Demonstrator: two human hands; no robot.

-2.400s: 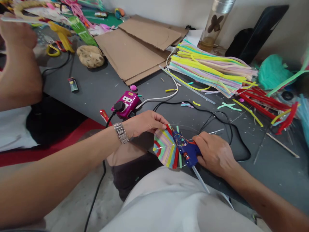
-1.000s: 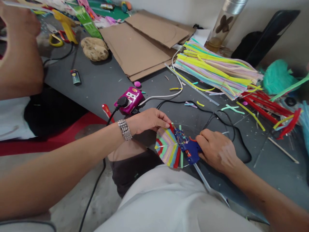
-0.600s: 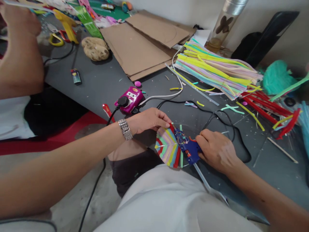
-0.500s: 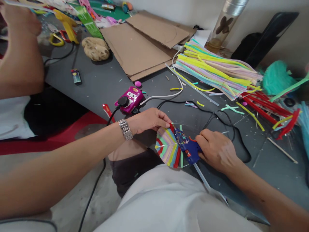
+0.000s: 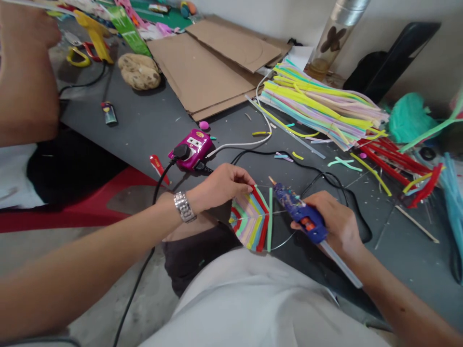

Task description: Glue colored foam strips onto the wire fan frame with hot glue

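Two bare arms reach from the lower edge of the view, over a white-clothed lap [image 5: 253,303], toward a grey worktable [image 5: 137,130]. On the table: overlapping cardboard sheets [image 5: 202,72], a large bundle of pastel and yellow straws [image 5: 318,103], a heap of red strips [image 5: 394,164] and a teal tuft [image 5: 408,118].

A fan of coloured strips [image 5: 249,219] sits over the lap, near the table edge, with a thin pale hoop [image 5: 285,241] around its right side. The left hand [image 5: 220,185] is bent with the digits close together; its fingertips [image 5: 246,180] pinch the upper corner of the fan. The right hand [image 5: 336,224] is curled around the grip of a blue hot-glue gun [image 5: 298,212]. The gun's nozzle points up and left, just beside the fan's green strip, apparently not touching. A clear glue stick [image 5: 342,265] projects from the gun's rear. A steel link watch [image 5: 184,206] sits on the left wrist.

A magenta power socket [image 5: 190,149] with a black plug [image 5: 181,152] lies near the left hand. A co-worker's forearm [image 5: 25,82] is cut off at the upper left; its hand is blurred, and any grip cannot be made out. Markings on the gun and socket are too small to read.
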